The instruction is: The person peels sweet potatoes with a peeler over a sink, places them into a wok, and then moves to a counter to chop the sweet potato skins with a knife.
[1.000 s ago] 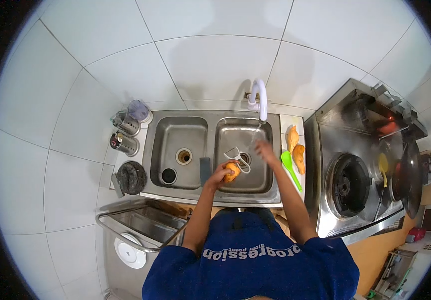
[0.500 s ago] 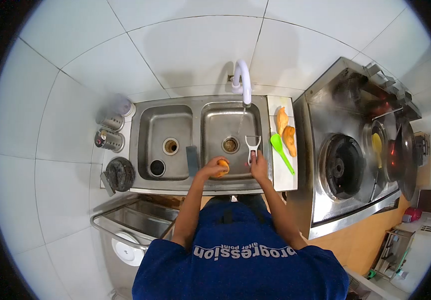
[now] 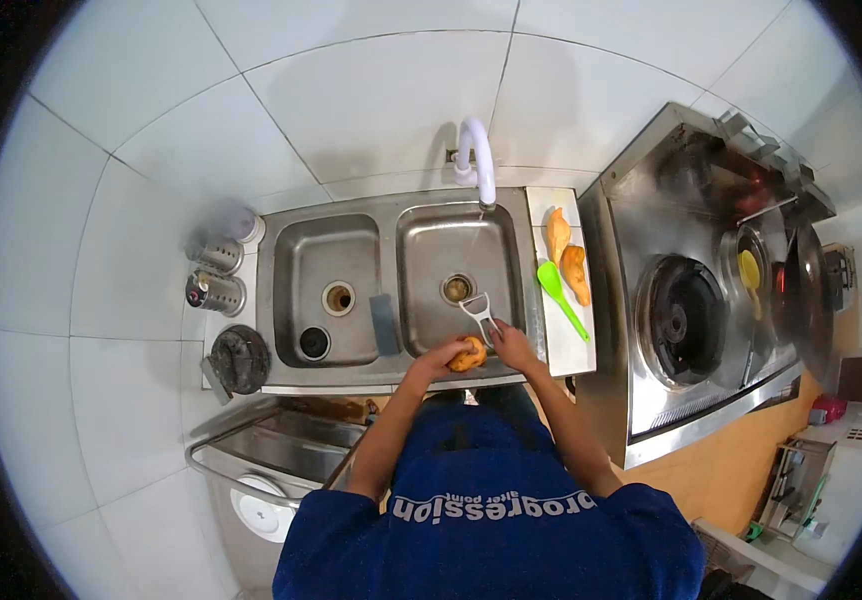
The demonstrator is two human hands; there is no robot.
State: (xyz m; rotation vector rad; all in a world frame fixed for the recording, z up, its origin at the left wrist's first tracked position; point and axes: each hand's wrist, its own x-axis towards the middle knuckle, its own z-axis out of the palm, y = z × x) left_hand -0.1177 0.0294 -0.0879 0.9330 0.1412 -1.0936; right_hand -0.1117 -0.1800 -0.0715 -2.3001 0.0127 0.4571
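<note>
My left hand (image 3: 447, 357) is closed around an orange sweet potato (image 3: 468, 354) over the front edge of the right sink basin (image 3: 412, 290). Close beside it, my right hand (image 3: 514, 347) grips a white Y-shaped peeler (image 3: 477, 311) by its handle, the head pointing up and left. The peeler's head is apart from the sweet potato. Water runs thinly from the white faucet (image 3: 475, 160) into that basin. On the ledge to the right lie two more orange sweet potatoes, one behind (image 3: 557, 235) and one in front (image 3: 575, 274), next to a green spoon (image 3: 561, 299).
A grey strip (image 3: 384, 324) lies across the divider by the left basin (image 3: 296, 270). Metal holders (image 3: 219, 291) and a dark round object (image 3: 240, 358) stand at the left. To the right is a stove with a black burner (image 3: 684, 320) and a yellow ladle (image 3: 749, 271).
My left hand has brought the sweet potato slightly right and toward me. The peeler has moved left and down, its head now tilted left. The whole view has shifted slightly.
</note>
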